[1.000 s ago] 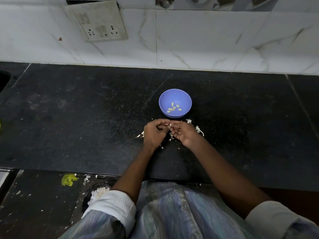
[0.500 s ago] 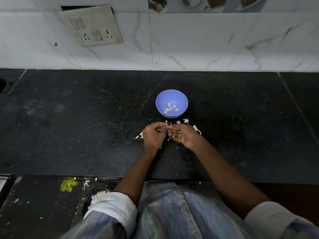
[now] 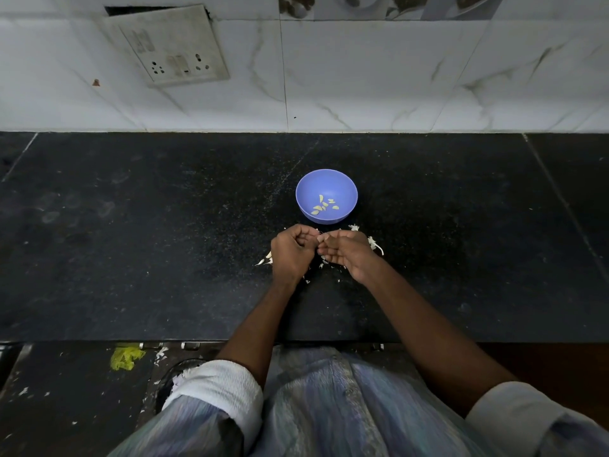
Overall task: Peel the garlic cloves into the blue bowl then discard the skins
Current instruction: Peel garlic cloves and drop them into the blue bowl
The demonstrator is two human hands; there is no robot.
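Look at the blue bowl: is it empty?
No, the bowl holds several peeled cloves at its bottom.

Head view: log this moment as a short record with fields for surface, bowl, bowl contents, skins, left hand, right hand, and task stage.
surface: dark stone counter against a white tiled wall
bowl: blue bowl, upright, just beyond the hands
bowl contents: a few peeled cloves
skins: white skins scattered on the counter around both hands
left hand: left hand curled, fingertips meeting the right hand's
right hand: right hand pinching at the same spot; what is in the grip is too small to tell
task stage: peeling under way, skins not yet discarded
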